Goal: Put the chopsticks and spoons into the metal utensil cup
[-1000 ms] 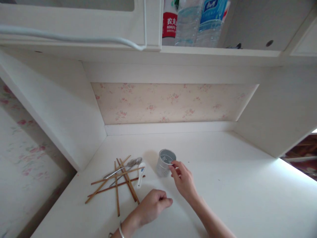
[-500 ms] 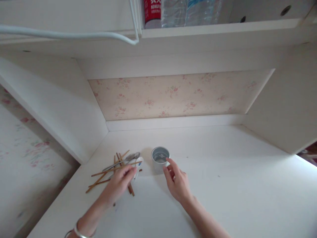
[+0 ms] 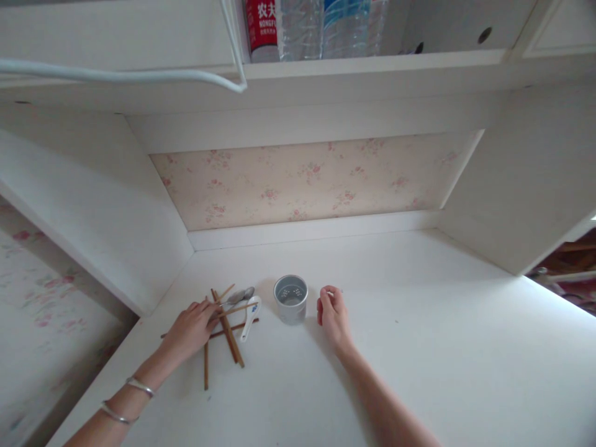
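Observation:
My left hand reaches over a pile of wooden chopsticks, its fingers closed round a chopstick that sticks out to the right. My palm hides part of the pile. Metal spoons lie among the sticks, with their handles running under my fingers. A white spoon with a blue mark rests at the pile's right side. The grey metal cup stands upright between my hands, with holes in its bottom and nothing inside. Right of it, apart from it, my right hand is curled closed, with nothing seen in it.
The white tabletop runs between side panels, with flowered wallpaper behind. Overhead, a shelf holds clear plastic bottles and a red-labelled one. A white cable or tube hangs in front at upper left.
My left hand has moved left and down onto the pile, and some chopsticks have shifted. My right hand has drawn away from the cup and curled closed. The view has turned slightly right.

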A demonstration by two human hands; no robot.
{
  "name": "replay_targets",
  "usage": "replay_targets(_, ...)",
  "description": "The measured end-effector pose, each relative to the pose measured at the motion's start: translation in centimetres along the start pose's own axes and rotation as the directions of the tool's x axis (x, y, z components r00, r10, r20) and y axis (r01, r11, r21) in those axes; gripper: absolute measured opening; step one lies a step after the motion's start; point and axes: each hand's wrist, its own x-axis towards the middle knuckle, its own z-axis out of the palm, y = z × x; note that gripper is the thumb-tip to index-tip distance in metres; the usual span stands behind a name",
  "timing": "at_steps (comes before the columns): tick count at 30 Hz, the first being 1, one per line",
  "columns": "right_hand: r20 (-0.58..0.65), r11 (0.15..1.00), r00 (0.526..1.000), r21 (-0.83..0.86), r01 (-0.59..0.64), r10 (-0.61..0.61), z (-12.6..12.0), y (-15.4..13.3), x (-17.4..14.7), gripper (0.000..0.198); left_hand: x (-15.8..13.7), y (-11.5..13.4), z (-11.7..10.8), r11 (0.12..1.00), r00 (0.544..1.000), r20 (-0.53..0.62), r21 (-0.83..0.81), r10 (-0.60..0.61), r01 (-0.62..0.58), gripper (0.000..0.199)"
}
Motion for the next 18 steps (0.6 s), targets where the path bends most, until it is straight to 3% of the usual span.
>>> replay_targets(6,0.035,0.999,0.999,0.034,-0.017,0.016,0.1,0.6,0.3,0.036,0.6,0.3,-0.3,1.000,0.999,0.022,-0.018,0.026,-0.025,0.030)
replay_targets(11,0.038,0.998,0.999,0.053,-0.016,0.014,0.1,0.9,0.5,0.036,0.9,1.9,-2.6,0.994,0.989,-0.136,-0.083,0.062,-0.074,0.031)
replay_targets(15,0.044,0.998,0.999,0.054,-0.020,0.018,0.2,1.1,0.5,0.038,1.8,5.0,-6.5,0.963,0.962,-0.261,-0.270,-0.079,0.006,0.036)
replay_targets(18,0.044,0.998,0.999,0.058,-0.022,0.019,0.2,1.1,0.5,0.038,2.8,8.0,-9.7,0.862,0.929,-0.287,-0.503,-0.233,0.061,0.041)
